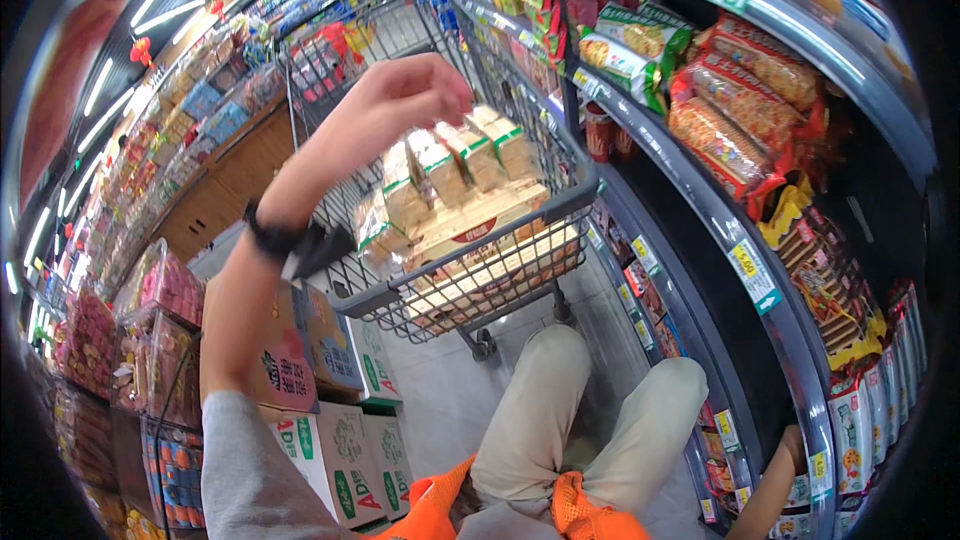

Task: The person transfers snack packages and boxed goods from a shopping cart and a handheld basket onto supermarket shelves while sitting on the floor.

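My left hand [427,90] is raised over a metal shopping cart [465,240], its fingers curled; whether anything is in them does not show. Beneath it, packaged goods with green-edged wrapping [450,157] stand on a pale carton [480,229] inside the cart. A black band with a dark device circles the left wrist. At the lower right, my right forearm reaches into the shelf beside white snack packs [851,427]; my right hand is hidden there.
Shelves with price tags curve along the right, holding red bags of snacks [720,120] and yellow-edged packs [825,277]. Stacked cartons [349,457] and clear bins of wrapped sweets [169,285] line the left. Tiled floor [442,382] shows between the cartons and my knees.
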Demonstrator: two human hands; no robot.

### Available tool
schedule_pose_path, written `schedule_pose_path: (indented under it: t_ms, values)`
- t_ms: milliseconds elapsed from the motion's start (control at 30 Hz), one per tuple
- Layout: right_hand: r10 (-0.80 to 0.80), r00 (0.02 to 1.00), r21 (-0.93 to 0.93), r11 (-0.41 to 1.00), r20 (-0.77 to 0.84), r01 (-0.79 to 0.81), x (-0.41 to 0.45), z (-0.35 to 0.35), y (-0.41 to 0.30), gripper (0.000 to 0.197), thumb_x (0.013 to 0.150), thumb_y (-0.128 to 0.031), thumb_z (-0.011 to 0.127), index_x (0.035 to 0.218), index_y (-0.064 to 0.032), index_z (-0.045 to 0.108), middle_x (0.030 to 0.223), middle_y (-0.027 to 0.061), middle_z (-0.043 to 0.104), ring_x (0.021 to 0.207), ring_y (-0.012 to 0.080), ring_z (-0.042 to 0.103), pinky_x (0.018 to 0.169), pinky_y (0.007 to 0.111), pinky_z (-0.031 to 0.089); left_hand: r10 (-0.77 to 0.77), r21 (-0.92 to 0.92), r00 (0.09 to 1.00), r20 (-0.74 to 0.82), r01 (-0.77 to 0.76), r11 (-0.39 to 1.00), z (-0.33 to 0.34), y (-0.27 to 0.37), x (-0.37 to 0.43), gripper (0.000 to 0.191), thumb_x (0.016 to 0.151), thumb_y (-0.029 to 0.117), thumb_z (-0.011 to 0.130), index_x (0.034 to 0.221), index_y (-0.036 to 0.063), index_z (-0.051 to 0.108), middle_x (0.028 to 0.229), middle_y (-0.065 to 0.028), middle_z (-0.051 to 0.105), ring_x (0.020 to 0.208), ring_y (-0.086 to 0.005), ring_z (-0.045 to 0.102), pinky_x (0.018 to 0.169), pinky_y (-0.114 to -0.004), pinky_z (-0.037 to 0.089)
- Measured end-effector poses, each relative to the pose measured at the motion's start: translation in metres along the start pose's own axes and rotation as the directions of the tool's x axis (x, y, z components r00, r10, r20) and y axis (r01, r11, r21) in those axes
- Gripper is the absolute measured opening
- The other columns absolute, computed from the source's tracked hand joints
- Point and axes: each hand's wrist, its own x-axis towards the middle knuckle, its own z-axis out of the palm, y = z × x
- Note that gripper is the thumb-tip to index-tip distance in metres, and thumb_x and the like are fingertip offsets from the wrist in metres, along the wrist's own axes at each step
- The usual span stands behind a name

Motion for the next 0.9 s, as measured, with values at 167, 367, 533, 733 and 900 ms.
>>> schedule_pose_path:
  t_ms: [167,367,533,733,900]
  values:
    - [-0.233,0.972,0.348,0.910,-0.018,0.225,-0.090,-0.108,-0.123,0.068,0.088,-0.028,0.065,0.144,0.0018,0.041,0.147,0.0271,0.041,0.139,0.0382,0.036,0.116,0.042,0.028,-0.666,0.434,0.743,-0.066,0.623,0.651,-0.037,-0.115,0.096,0.065,0.091,0.048,0.058,0.146,0.0179,0.042,0.148,-0.0081,0.043,0.128,-0.0279,0.046,0.105,-0.052,0.043]
    - [-0.614,0.786,0.466,0.678,-0.064,0.568,-0.170,-0.162,-0.141,0.058,0.076,-0.020,0.075,0.130,-0.0060,0.058,0.145,0.0177,0.043,0.140,0.0384,0.032,0.109,0.053,0.031,-0.740,0.437,0.665,-0.096,0.696,0.569,-0.027,-0.239,0.142,0.095,0.080,0.074,0.057,0.155,0.0248,0.027,0.164,-0.0087,0.016,0.150,-0.0305,0.012,0.118,-0.057,0.018]
    - [-0.726,0.687,0.668,0.502,-0.019,0.549,-0.200,-0.154,-0.121,0.057,0.077,-0.019,0.078,0.128,-0.0048,0.059,0.129,0.0190,0.057,0.114,0.0350,0.059,0.098,0.041,0.047,-0.780,0.422,0.624,0.050,0.695,0.583,0.023,-0.239,0.178,0.096,0.076,0.077,0.056,0.152,0.0219,0.035,0.159,-0.0126,0.028,0.144,-0.0345,0.028,0.109,-0.063,0.031]
    - [-0.725,0.684,0.842,0.415,0.076,0.346,-0.200,-0.130,-0.122,0.060,0.075,-0.017,0.079,0.129,-0.0022,0.057,0.132,0.0190,0.056,0.118,0.0405,0.056,0.102,0.042,0.044,-0.681,0.650,0.732,-0.014,0.524,0.550,0.040,-0.253,0.156,0.075,0.079,0.067,0.059,0.130,0.0118,0.061,0.100,-0.0216,0.067,0.095,-0.0378,0.065,0.090,-0.050,0.049]
    - [-0.693,0.716,0.750,0.518,0.085,0.412,-0.206,-0.126,-0.123,0.056,0.074,-0.015,0.076,0.126,-0.0019,0.059,0.125,0.0186,0.059,0.114,0.0400,0.055,0.099,0.045,0.043,-0.703,0.666,0.711,-0.027,0.537,0.518,0.060,-0.231,0.139,0.083,0.075,0.066,0.062,0.131,0.0051,0.058,0.116,-0.0269,0.058,0.107,-0.0399,0.059,0.095,-0.046,0.047]
